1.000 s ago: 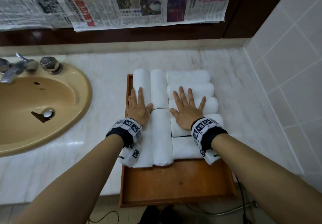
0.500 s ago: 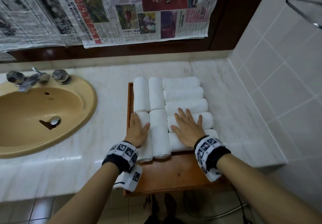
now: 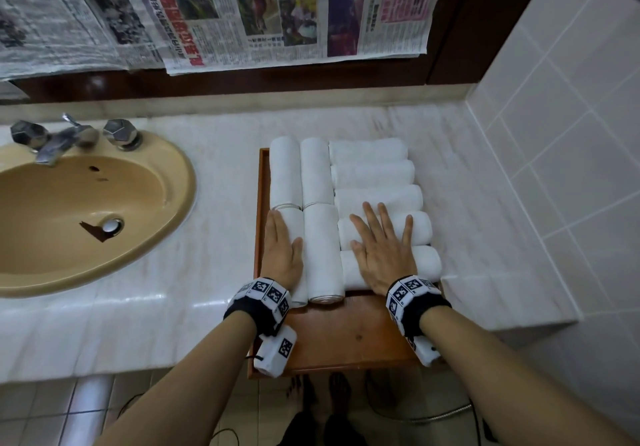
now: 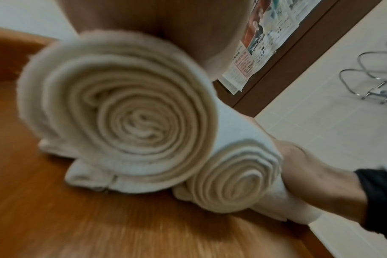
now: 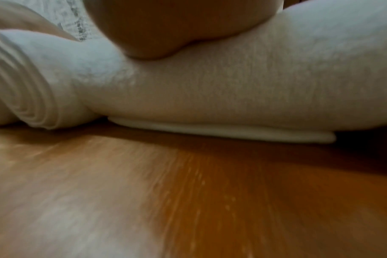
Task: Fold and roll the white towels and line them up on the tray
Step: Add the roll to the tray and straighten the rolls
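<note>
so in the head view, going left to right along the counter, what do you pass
sink → left hand flat on a rolled towel → lengthwise rolled towel → right hand flat on the crosswise rolled towels → bare marble counter → tiled wall

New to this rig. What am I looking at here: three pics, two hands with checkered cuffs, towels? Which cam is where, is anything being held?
No robot: a person works with bare hands. The checkered cuffs are wrist bands that carry cameras.

The wide picture comes from a head camera looking down. It shows a wooden tray on a marble counter, beside a tan sink. Nine rolled white towels lie on the tray: four running lengthwise on the left, five crosswise on the right.

The left hand lies flat on the near left roll. The right hand lies flat, fingers spread, across the near crosswise rolls.

The other two pictures come from the wrist cameras, low over the tray. The left one sees the spiral ends of two rolls; the right one sees a roll's side.

Nothing is gripped; both hands only press.
</note>
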